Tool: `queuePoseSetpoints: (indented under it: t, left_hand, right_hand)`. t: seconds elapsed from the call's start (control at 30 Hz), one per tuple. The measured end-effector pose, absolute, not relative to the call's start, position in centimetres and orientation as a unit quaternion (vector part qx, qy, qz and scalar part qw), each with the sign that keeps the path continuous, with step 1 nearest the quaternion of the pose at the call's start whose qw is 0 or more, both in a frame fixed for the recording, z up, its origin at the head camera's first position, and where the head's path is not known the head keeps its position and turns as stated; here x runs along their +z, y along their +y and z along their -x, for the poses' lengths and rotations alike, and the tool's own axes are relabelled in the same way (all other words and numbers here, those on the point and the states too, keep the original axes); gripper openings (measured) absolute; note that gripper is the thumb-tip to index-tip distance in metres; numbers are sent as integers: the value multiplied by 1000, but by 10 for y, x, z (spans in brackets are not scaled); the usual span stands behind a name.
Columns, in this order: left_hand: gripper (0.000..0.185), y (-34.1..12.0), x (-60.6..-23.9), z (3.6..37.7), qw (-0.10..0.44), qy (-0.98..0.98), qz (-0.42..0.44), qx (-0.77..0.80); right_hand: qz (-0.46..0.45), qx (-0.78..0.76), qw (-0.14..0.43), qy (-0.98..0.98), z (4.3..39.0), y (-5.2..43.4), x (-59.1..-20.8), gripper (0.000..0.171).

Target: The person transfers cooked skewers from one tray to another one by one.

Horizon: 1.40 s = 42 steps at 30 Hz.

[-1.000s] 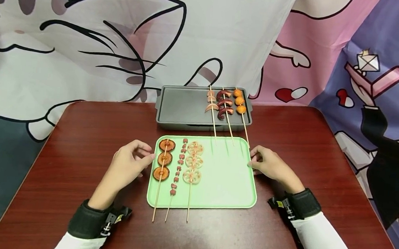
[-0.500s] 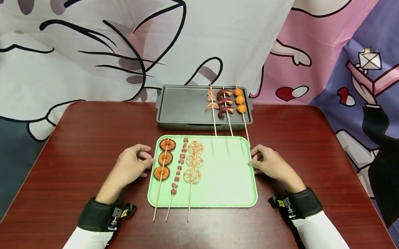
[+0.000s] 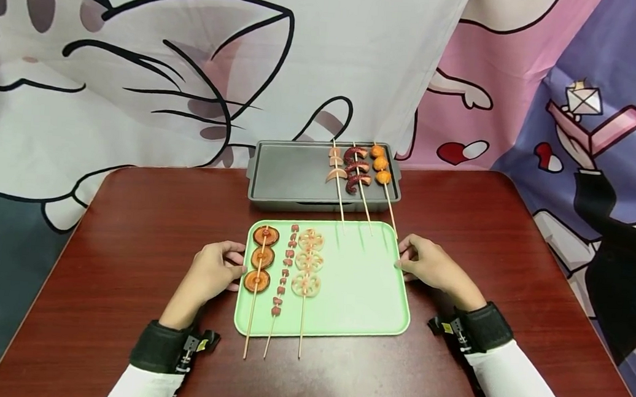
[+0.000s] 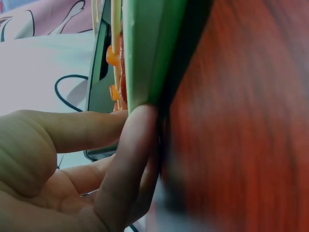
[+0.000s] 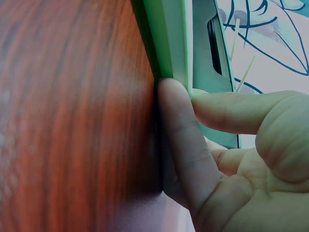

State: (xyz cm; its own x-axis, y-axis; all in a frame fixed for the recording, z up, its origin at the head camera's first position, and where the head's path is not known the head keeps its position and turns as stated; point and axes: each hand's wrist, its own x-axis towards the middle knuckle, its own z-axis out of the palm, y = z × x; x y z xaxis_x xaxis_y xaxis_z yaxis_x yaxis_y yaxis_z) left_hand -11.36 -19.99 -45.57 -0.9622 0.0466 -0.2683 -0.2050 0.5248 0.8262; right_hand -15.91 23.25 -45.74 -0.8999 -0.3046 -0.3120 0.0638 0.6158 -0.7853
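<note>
1. Pinching the left rim of the green tray (image 3: 366, 294), your left hand (image 3: 214, 272) is sitting left of centre in the head view. In the left wrist view, your thumb is pressing the rim from the food side and your index finger is bearing on the outer wall, so the grip is narrow.
2. Your right hand (image 3: 430, 263) is pinching the opposite rim, right of centre. In the right wrist view, the thumb and index finger are closing on the edge in the same narrow grip.
3. The tray is occupying the centre of the head view, above the dark red table (image 3: 338, 384).
4. On the tray's left half, three skewers are lying side by side: from the left, the brown round-slice skewer (image 3: 261, 257), the small red-piece skewer (image 3: 289, 254) and the pale holed-slice skewer (image 3: 309, 261). Their sticks are extending past the lower rim.
5. The grey pan (image 3: 292, 166) is standing just beyond the tray, at upper centre.
6. On its right side, the pale-wedge skewer (image 3: 337, 174), the dark red curled-piece skewer (image 3: 358, 166) and the orange-ball skewer (image 3: 380, 163) are lying with their sticks pointing toward you, overhanging the pan's near edge.
7. A printed cloth (image 3: 134, 130) is hanging behind the table, filling the top of the frame.
</note>
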Motion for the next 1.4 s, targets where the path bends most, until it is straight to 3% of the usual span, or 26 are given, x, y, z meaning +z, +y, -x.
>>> queuePoseSetpoints:
  t: [0.6, 0.93, 1.1, 1.4]
  left_hand:
    - [48, -202, -450, 112, 158, 849, 45, 503]
    - [45, -203, -455, 115, 161, 848, 41, 504]
    - [45, -201, -456, 116, 160, 847, 43, 504]
    - [45, -202, -454, 116, 159, 847, 45, 505]
  right_hand:
    - [76, -452, 228, 859, 159, 234, -457, 31]
    - [120, -438, 240, 858, 160, 259, -444, 63]
    - [110, -438, 205, 869, 159, 275, -429, 69]
    - [92, -489, 73, 864, 157, 269, -404, 64]
